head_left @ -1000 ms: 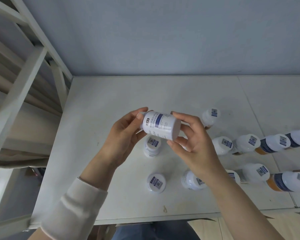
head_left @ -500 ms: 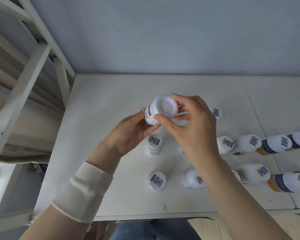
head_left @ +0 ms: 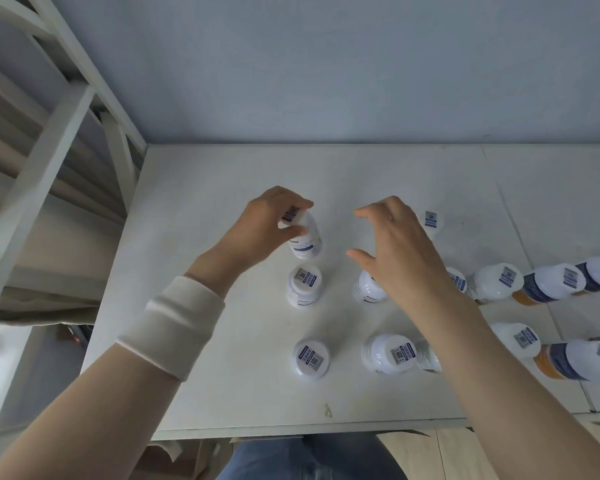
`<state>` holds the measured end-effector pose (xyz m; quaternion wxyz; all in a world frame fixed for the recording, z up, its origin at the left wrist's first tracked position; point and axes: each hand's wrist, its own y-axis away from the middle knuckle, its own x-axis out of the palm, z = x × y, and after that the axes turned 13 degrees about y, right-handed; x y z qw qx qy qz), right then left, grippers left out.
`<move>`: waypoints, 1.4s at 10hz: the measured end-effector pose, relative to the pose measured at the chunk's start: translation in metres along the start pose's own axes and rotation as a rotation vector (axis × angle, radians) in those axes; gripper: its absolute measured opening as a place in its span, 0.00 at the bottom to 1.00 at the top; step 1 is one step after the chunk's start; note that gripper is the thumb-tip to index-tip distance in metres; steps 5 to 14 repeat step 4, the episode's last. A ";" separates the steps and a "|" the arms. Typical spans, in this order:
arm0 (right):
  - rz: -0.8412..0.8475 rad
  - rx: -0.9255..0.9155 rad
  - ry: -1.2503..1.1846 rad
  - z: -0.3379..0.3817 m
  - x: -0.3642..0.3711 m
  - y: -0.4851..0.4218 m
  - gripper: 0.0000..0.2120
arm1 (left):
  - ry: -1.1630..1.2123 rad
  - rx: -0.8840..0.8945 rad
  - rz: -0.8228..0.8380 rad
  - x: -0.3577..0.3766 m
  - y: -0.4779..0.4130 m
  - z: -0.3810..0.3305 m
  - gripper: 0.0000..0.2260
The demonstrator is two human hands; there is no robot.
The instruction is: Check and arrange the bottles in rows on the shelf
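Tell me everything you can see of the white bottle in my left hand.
The white plastic bottle with a blue-banded label is round, with a white cap bearing a blue code sticker. It is roughly upright, at the far end of a column of bottles, just behind another white capped bottle. The left hand grips its cap from above; whether its base touches the white shelf cannot be told. The right hand is open, apart from it.
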<state>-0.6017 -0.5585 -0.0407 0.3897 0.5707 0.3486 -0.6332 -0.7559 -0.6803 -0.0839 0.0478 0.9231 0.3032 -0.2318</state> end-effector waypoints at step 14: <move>0.160 -0.056 0.210 -0.002 0.010 -0.010 0.23 | -0.476 0.010 0.143 0.008 -0.003 -0.004 0.23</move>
